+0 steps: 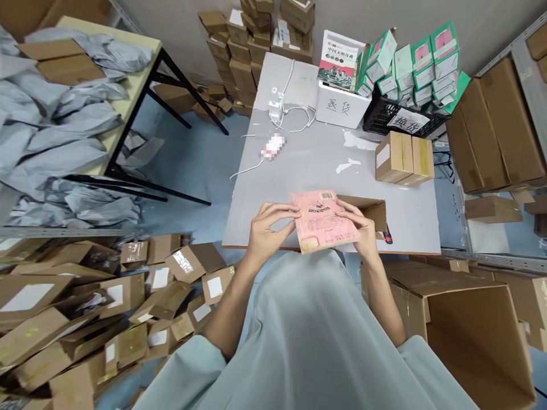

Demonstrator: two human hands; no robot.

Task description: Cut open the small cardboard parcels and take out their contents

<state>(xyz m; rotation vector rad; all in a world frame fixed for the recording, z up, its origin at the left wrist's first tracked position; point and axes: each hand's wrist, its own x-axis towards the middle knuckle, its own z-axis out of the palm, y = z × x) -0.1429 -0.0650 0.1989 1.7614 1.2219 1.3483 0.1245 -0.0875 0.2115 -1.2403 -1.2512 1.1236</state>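
Note:
Between my two hands is a pink book (327,222) with dark print and a barcode on its upper edge, held over the front of the grey table (299,176). My left hand (273,228) grips its left side, thumb below and fingers on the cover. On the opposite side, my right hand (359,225) pinches the book's right edge. Just behind my right hand stands an open cardboard box (376,208), partly hidden by the book. A red and black tool (387,234) lies at the box's right, its kind unclear.
Two taped boxes (404,158) sit at the table's right. Behind them are a black crate (380,117) of green boxes and a white bin (342,105) with books. A large open carton (474,336) is at lower right; many boxes (162,285) cover the left floor.

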